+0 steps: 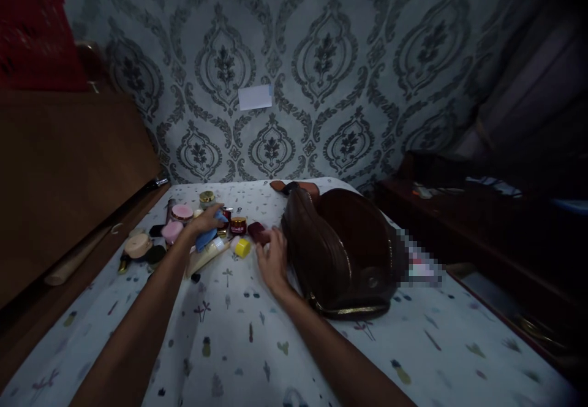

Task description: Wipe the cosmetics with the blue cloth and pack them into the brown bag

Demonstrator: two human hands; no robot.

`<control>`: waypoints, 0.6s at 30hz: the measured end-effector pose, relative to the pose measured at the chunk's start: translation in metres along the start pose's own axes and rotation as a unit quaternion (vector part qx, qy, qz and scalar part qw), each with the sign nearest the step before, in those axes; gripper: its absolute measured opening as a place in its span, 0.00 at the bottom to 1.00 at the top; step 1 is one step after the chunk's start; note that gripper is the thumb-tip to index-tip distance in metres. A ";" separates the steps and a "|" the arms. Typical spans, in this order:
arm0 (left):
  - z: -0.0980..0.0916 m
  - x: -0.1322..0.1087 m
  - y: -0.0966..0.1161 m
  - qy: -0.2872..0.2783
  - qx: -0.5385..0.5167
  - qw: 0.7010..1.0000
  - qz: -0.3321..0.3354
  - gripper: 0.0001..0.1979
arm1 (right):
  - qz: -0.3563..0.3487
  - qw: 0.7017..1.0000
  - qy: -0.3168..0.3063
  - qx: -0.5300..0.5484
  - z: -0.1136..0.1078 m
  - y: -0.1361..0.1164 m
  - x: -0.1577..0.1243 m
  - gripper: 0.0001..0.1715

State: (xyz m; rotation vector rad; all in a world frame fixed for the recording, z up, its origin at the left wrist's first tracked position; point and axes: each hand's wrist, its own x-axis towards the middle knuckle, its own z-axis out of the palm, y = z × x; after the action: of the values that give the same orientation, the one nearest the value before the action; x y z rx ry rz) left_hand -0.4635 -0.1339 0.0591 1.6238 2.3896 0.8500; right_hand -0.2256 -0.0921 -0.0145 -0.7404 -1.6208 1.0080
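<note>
My left hand (206, 220) is closed on a blue cloth (206, 239), which shows on both sides of the fingers, among cosmetics on the left of the bed. My right hand (274, 261) has its curled fingers on a small dark red case (256, 230), beside the brown leather bag (331, 260). Between the hands are a red jar with a gold lid (238, 226) and a yellow cap (242, 247). A pale tube (204, 258) lies below my left hand. Left of it are a pink round compact (182, 212), a pink jar (173, 232) and a beige round container (138, 245).
The patterned sheet (239, 346) spreads beneath everything. A brown wooden panel (68, 180) borders the left side, and patterned wallpaper (294, 57) is behind. At right stands a dark piece of furniture (459, 223). A tan strap (303, 187) lies behind the bag.
</note>
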 end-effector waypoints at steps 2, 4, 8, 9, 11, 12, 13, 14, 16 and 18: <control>0.002 0.002 -0.004 -0.022 -0.007 1.000 0.004 0.27 | -0.108 0.987 -0.075 -0.087 0.001 -0.010 -0.007 0.15; 0.003 0.002 -0.005 -0.024 -0.005 1.000 0.011 0.26 | -0.197 0.951 -0.164 -0.172 0.005 -0.016 -0.013 0.18; 0.008 -0.005 -0.004 0.015 0.017 1.000 0.017 0.24 | -0.216 0.910 -0.225 -0.274 0.015 -0.017 -0.016 0.18; 0.010 -0.009 -0.002 0.026 0.025 0.999 0.017 0.24 | -0.206 0.909 -0.214 -0.293 0.017 -0.016 -0.015 0.19; 0.012 -0.016 0.003 0.045 0.038 0.998 0.021 0.25 | -0.190 0.911 -0.183 -0.318 0.019 -0.013 -0.013 0.24; 0.013 -0.020 0.005 0.054 0.043 0.997 0.025 0.26 | -0.187 0.912 -0.169 -0.325 0.019 -0.012 -0.011 0.25; 0.012 -0.024 0.009 0.063 0.046 0.996 0.031 0.26 | -0.186 0.913 -0.160 -0.327 0.019 -0.011 -0.010 0.26; 0.011 -0.029 0.012 0.071 0.047 0.996 0.038 0.27 | -0.188 0.913 -0.157 -0.325 0.018 -0.011 -0.009 0.26; 0.006 -0.039 0.018 0.086 0.048 0.994 0.050 0.27 | -0.194 0.917 -0.160 -0.308 0.015 -0.011 -0.009 0.25; 0.000 -0.050 0.025 0.097 0.033 0.992 0.066 0.27 | -0.199 0.926 -0.162 -0.276 0.012 -0.013 -0.009 0.24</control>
State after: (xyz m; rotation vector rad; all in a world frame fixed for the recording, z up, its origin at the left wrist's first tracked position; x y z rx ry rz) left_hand -0.4220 -0.1719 0.0619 1.8205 2.4830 1.0070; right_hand -0.2347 -0.1088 -0.0079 -0.5832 -2.2779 0.3830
